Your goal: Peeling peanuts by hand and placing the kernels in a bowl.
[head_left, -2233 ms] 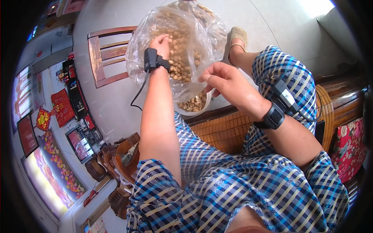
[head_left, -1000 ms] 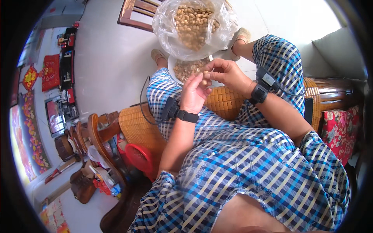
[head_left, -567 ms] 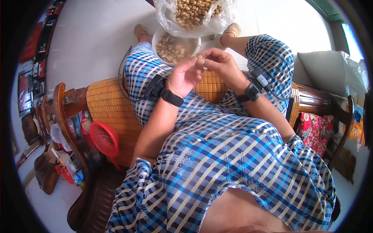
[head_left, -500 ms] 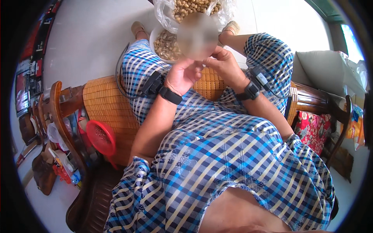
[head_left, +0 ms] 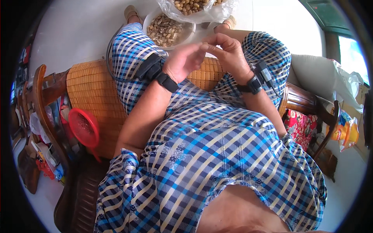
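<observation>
My left hand (head_left: 184, 63) and my right hand (head_left: 229, 50) meet at the fingertips above my lap, in front of the seat edge. The right thumb and forefinger are pinched together. The fingers of the left hand are curled close and slightly blurred. Whatever sits between the fingertips is too small to make out. Just beyond the hands stands a whitish round tub (head_left: 193, 31) holding broken peanut shells (head_left: 165, 31). Farther out, a clear plastic bag (head_left: 182, 16) contains whole peanuts (head_left: 190, 6).
A red plastic colander (head_left: 84, 127) with small reddish bits rests on the woven seat mat (head_left: 91, 87) at my left. Wooden armrests flank me. At right are a pale sack (head_left: 312, 73), red floral cloth (head_left: 299, 128) and an orange-yellow package (head_left: 347, 134).
The view has shifted, so the tub and bag show at different places. A blurred patch over the tub is gone. My hands stay together, with fingertips slightly moved.
</observation>
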`<act>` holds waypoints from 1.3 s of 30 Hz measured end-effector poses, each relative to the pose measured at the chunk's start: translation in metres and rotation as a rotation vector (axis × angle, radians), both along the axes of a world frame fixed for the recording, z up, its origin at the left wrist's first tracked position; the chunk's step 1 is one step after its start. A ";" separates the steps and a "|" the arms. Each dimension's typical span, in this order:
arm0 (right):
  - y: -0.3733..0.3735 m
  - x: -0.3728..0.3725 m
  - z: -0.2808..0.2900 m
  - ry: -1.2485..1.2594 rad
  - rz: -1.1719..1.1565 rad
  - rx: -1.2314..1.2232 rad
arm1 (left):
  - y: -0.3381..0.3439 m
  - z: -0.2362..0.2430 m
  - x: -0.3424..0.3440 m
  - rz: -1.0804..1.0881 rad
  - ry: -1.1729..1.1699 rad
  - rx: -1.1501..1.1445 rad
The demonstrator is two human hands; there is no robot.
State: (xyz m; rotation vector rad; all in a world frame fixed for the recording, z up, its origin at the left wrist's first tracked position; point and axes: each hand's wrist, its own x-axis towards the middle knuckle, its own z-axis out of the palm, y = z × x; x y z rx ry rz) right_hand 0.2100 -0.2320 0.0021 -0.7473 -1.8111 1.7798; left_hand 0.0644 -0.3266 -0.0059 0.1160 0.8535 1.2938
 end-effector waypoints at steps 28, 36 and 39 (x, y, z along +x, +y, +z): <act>0.006 0.017 -0.012 -0.058 0.028 -0.075 | 0.001 -0.001 0.000 -0.068 0.242 -0.022; 0.008 0.008 -0.017 0.044 -0.034 -0.065 | 0.001 0.003 0.006 0.016 0.198 -0.044; 0.022 -0.014 -0.012 0.042 -0.058 0.075 | 0.002 -0.010 0.002 -0.032 0.089 0.018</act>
